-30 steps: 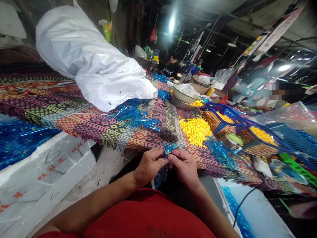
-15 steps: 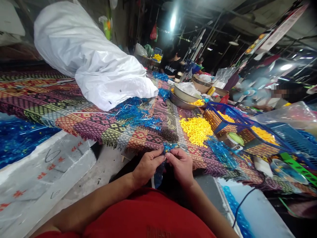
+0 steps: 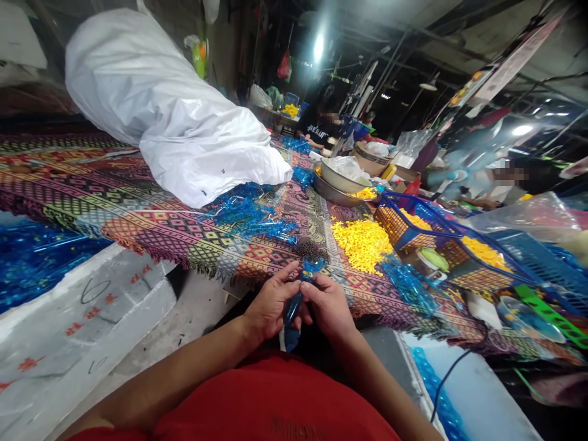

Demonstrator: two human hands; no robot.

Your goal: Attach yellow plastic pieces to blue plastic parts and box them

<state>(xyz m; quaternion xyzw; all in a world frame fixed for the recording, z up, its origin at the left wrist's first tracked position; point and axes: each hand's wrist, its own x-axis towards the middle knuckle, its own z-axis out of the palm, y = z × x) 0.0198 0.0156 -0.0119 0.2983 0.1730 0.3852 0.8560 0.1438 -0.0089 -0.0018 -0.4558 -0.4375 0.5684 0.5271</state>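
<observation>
My left hand (image 3: 270, 304) and my right hand (image 3: 327, 306) meet at the near edge of a table covered by a patterned woven cloth (image 3: 138, 208). Both are closed on a small blue cellophane wrapper (image 3: 294, 303) that hangs down between them, its crinkled top (image 3: 311, 267) sticking up above my fingers. A pile of small yellow pieces (image 3: 362, 242) lies just beyond my right hand. Next to it sits a small dark heap (image 3: 312, 250). Loose blue cellophane (image 3: 250, 214) is scattered further back.
A large white sack (image 3: 174, 116) lies across the far left. Metal bowls (image 3: 340, 180), blue baskets of yellow pieces (image 3: 422, 229) and more blue wrappers (image 3: 407, 285) crowd the right. Other people sit at the far end and right. A blue-filled bin (image 3: 32, 257) is at left.
My hands have drawn slightly toward me and lower, and the blue wrapper now hangs further down between them. The view has shifted a little.
</observation>
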